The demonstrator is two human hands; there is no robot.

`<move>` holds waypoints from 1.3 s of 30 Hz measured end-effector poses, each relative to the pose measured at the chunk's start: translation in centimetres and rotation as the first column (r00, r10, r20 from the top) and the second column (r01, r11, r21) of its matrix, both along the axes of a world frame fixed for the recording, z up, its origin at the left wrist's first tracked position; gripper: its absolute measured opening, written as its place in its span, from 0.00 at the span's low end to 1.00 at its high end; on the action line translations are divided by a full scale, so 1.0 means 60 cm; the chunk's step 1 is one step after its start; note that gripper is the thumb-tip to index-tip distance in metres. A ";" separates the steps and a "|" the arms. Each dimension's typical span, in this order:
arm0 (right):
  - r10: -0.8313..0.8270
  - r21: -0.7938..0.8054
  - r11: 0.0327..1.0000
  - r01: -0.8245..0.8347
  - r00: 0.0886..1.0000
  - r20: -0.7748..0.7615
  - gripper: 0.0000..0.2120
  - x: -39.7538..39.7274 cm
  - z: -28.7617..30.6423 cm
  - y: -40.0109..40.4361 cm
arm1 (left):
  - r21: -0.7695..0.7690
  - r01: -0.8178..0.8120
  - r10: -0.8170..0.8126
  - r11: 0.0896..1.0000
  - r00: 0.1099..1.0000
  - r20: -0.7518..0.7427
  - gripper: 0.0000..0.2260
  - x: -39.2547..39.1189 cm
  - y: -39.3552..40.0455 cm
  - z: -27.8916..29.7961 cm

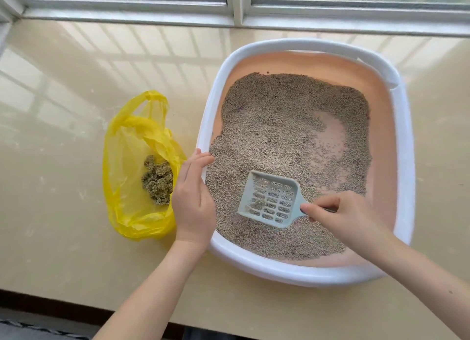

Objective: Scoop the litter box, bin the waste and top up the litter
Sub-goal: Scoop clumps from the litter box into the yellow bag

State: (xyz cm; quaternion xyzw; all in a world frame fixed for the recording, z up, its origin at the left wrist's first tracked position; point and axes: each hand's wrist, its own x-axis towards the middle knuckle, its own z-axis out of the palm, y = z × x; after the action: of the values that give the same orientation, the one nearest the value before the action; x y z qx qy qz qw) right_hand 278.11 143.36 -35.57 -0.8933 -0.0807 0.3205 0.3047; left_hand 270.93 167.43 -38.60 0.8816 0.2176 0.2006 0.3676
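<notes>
1. Litter box [404, 146], white rim with a peach inner wall, sits on the beige ledge [63, 250] to the right of centre, below the window frame [234, 6].
2. Litter [274, 126] covers most of the tray; a bare patch of floor [330, 141] shows on the right side.
3. Right hand [340, 215] grips the handle of the grey slotted scoop [270, 200], fingers curled round it, thumb on top. The scoop pan lies on the litter at near-centre, pointing far-left.
4. Left hand [194, 194] rests on the box's left rim, fingers straight and pressed together, tips over the rim edge.
5. Yellow plastic bag [124, 187] lies open just left of the box, touching the left hand's side. A clump of waste [157, 180] sits inside it.
</notes>
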 end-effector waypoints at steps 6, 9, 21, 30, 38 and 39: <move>-0.102 -0.042 0.994 0.102 0.995 0.006 0.18 0.024 0.011 -0.029 | 0.005 0.004 -0.005 1.000 1.000 0.006 0.20 0.002 -0.001 0.000; -0.087 -0.105 0.990 0.090 0.996 0.028 0.18 0.035 0.012 -0.037 | 0.005 0.006 -0.006 1.000 1.000 0.009 0.20 0.002 0.001 -0.002; -0.002 -0.197 0.980 0.017 0.997 0.077 0.20 0.069 -0.020 0.006 | 0.021 0.002 -0.002 1.000 1.000 0.016 0.20 0.002 0.001 -0.004; -0.015 -0.060 0.998 0.019 0.998 0.066 0.21 0.073 -0.049 0.086 | 0.015 -0.003 0.003 1.000 1.000 0.010 0.20 0.002 0.001 -0.003; -0.097 0.058 0.994 0.094 0.994 0.049 0.22 0.059 -0.045 0.101 | 0.009 -0.004 0.004 1.000 1.000 0.012 0.19 0.002 0.001 -0.003; -0.103 0.065 0.993 0.100 0.994 0.046 0.22 0.056 -0.041 0.097 | 0.008 -0.005 0.005 1.000 1.000 0.012 0.19 0.002 0.001 -0.003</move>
State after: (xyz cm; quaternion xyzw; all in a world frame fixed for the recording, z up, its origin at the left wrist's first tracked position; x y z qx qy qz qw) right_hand 281.44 149.18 -38.03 -0.8939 -0.0526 0.2797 0.3464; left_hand 271.05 167.49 -38.76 0.8814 0.2167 0.2076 0.3648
